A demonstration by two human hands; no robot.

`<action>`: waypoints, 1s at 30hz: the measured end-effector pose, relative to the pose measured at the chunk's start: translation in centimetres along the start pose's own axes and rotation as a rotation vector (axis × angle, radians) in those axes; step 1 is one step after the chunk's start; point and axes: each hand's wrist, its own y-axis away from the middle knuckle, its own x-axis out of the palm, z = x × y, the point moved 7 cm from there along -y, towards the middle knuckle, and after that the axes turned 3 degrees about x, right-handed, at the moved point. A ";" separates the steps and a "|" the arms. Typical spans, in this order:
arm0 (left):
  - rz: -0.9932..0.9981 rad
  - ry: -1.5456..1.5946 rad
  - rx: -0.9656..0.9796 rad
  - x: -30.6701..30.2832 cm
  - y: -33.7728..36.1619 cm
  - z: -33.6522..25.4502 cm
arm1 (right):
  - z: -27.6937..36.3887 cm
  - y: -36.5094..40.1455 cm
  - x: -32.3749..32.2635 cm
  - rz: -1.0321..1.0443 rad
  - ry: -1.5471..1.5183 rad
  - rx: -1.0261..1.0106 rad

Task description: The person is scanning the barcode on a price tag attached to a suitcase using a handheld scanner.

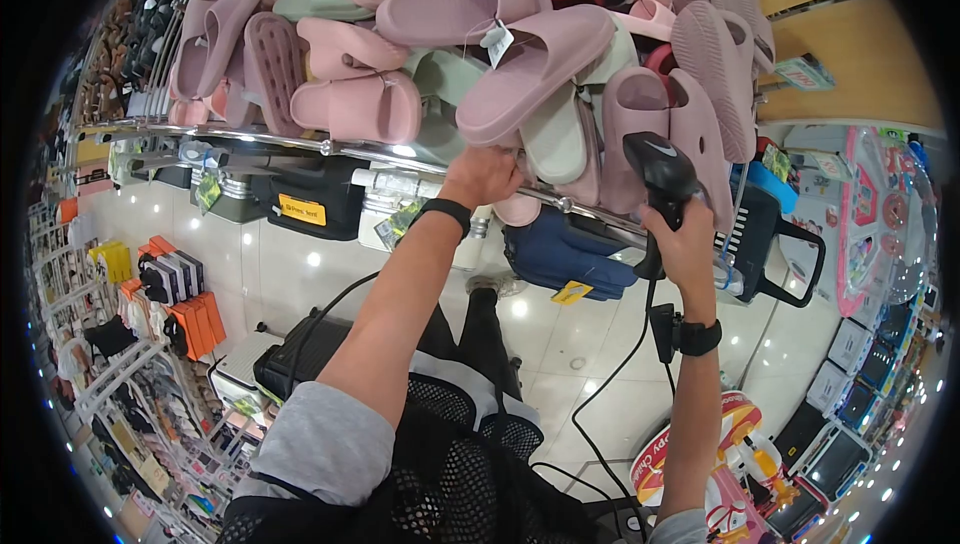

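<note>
My right hand [685, 239] is wrapped round the handle of a black barcode scanner [662, 169], whose cable runs down past my wrist. Its head is up by the slippers at the rack's right. My left hand [485, 177] is closed at the front metal rail [385, 153], just below a mauve slipper [540, 69]; whatever its fingers grip is hidden. A small white tag [496, 43] hangs by that slipper. Beside it are a whitish slipper [556, 139] and a pink slipper [358, 109]. More mauve slippers [637, 129] lie right behind the scanner.
Under the rack are a black bag [310, 199] with a yellow label and dark blue folded goods [570, 249]. A black suitcase [300, 356] stands to my left. Orange boxes [200, 324] and racks are farther left. A colourful packaged item [695, 444] is low right.
</note>
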 end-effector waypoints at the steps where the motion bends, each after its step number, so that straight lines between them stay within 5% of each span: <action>1: -0.002 0.002 -0.018 0.1 0.0 0.1 | 0.1 0.0 0.1 0.007 -0.002 0.001; 9: -0.048 -0.095 0.068 0.6 -0.1 -0.1 | 0.1 0.0 0.1 0.010 -0.030 -0.042; 14: 0.092 -0.059 0.034 1.3 -0.4 0.2 | 0.2 0.0 -0.2 -0.043 -0.083 -0.054; 30: -0.183 -0.002 -0.006 1.5 1.8 0.3 | 1.2 0.3 -0.8 -0.039 -0.144 -0.105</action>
